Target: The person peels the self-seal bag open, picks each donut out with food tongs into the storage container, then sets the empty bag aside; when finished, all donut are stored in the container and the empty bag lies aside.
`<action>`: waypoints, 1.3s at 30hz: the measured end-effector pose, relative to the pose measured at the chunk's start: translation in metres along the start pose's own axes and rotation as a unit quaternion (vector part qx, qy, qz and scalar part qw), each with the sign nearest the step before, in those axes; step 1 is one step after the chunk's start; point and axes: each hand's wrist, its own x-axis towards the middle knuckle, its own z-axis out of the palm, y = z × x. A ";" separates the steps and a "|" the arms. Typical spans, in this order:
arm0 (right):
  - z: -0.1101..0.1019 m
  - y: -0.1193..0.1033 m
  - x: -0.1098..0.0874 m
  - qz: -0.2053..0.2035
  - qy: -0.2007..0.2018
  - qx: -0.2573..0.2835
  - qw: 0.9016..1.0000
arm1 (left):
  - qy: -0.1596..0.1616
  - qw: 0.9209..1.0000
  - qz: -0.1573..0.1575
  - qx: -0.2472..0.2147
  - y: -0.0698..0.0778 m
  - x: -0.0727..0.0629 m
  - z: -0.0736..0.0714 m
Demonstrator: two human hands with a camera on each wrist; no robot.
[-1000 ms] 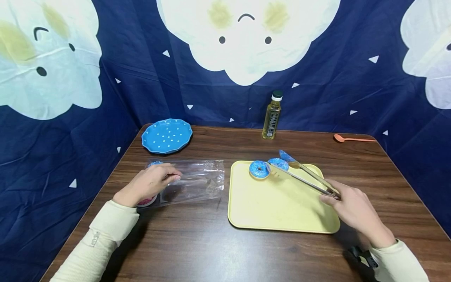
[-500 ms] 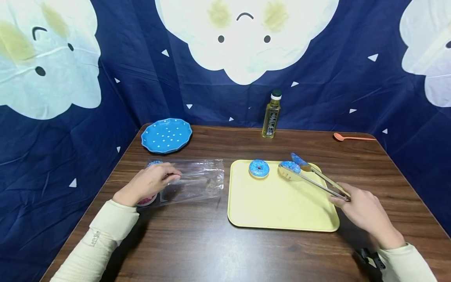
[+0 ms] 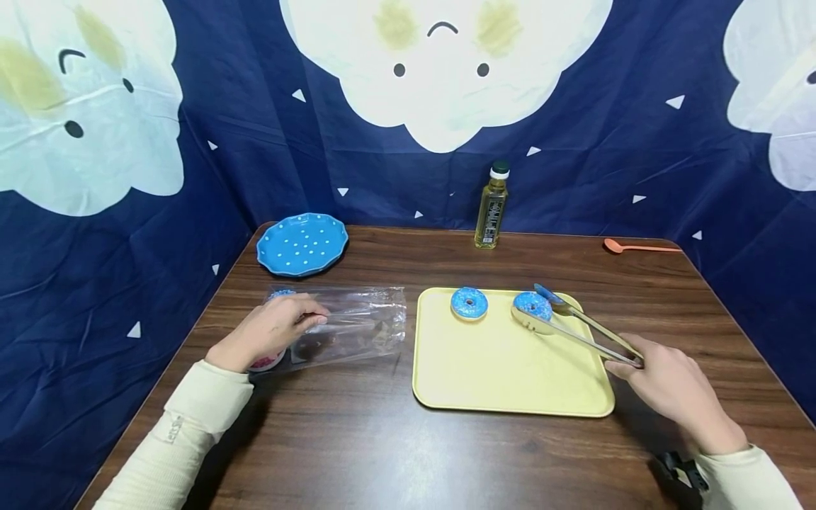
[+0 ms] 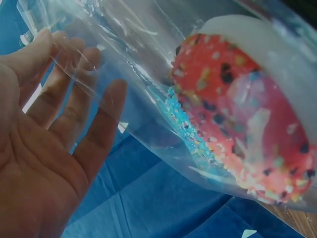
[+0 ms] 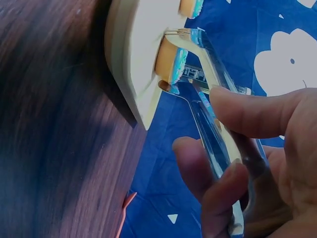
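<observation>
- A blue-iced donut (image 3: 533, 304) is lying on the yellow tray (image 3: 503, 368), toward its far right corner, and the ends of the metal tongs (image 5: 204, 131) are sitting on either side of it; I cannot tell whether both are pressing on it.
- The right hand (image 3: 669, 382) is gripping the tongs near their hinged end, thumb on one arm and curled fingers on the other.
- A second blue-iced donut (image 3: 468, 312) is resting near the tray's far left corner, well apart from the first.
- The left hand (image 3: 270, 329) is pinching the edge of a clear bag (image 3: 357, 319) between thumb and forefinger, left of the tray.
- Inside the bag, a pink-iced donut (image 4: 242, 114) with mixed sprinkles is lying beside a blue-sprinkled one (image 4: 190, 134).
- Beyond the bag, a blue polka-dot plate (image 3: 302, 244) is sitting at the table's (image 3: 382, 453) far left corner.
- Behind the tray, a green-capped bottle (image 3: 489, 216) is standing upright.
- An orange spoon (image 3: 644, 248) is lying at the far right.
- A navy cloth (image 3: 223, 184) with white cloud faces is hanging behind everything.
</observation>
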 end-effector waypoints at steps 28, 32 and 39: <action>-0.011 -0.013 0.005 -0.011 0.021 0.011 1.000 | -0.007 1.000 -0.003 -0.002 0.001 0.000 0.001; -0.011 -0.023 0.012 -0.033 0.028 0.014 0.999 | -0.001 1.000 0.000 -0.004 0.001 -0.002 0.001; -0.006 -0.042 0.027 -0.069 0.017 0.005 0.997 | 0.004 1.000 0.007 -0.001 0.000 -0.002 0.000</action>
